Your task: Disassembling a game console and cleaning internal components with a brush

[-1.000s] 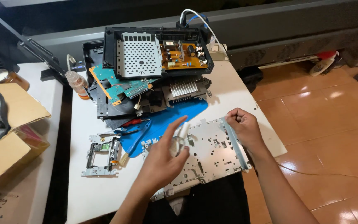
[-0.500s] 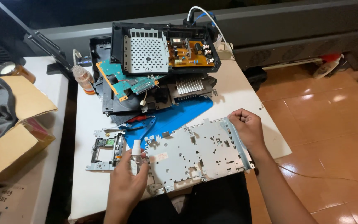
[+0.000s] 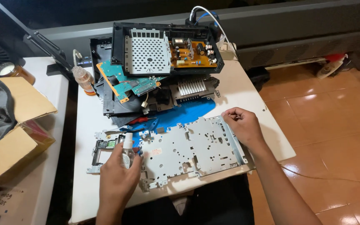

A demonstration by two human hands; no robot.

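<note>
My left hand [image 3: 117, 177] grips a small clear spray bottle [image 3: 127, 151] with a white cap, held upright at the left edge of a perforated grey metal plate [image 3: 188, 150]. That plate lies flat on the white table [image 3: 86, 125] in front of me. My right hand [image 3: 242, 125] rests on the plate's upper right corner with its fingers curled. Beyond the plate lies a blue mat [image 3: 188, 112] under a stack of opened electronics: a black casing [image 3: 163, 46] with a metal mesh shield, an orange circuit board [image 3: 192, 54], a teal circuit board [image 3: 130, 83] and a finned heatsink [image 3: 192, 87].
A small metal drive frame [image 3: 101, 150] lies left of the plate. A clear bottle with an orange base [image 3: 84, 79] stands at the table's back left. A red-handled tool [image 3: 140, 121] lies by the mat. A cardboard box [image 3: 13, 129] with grey cloth sits on the neighbouring table at left. Tiled floor is at right.
My left hand has drawn back from over the plate to its left edge and now holds the small bottle upright. The right hand has stayed at the plate's corner.
</note>
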